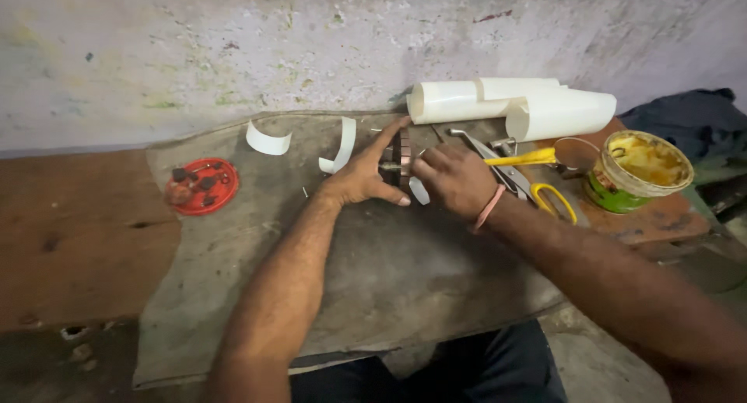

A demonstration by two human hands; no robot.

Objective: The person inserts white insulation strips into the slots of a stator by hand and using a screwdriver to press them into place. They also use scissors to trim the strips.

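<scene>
My left hand (364,172) grips a small dark round metal part (397,160) with slots and a short shaft, holding it upright on the grey cloth (389,278). My right hand (454,179), with a pink band on the wrist, closes on the same part from the right, and a small white strip (419,191) pokes out under its fingers. Most of the part is hidden between the two hands.
Two curled white strips (268,141) (340,148) lie behind the hands. A red lid (201,185) with small parts sits left. White rolled sheets (513,103), yellow-handled scissors (537,181), pliers and an open tin of yellow paste (640,169) lie to the right. A wall stands behind.
</scene>
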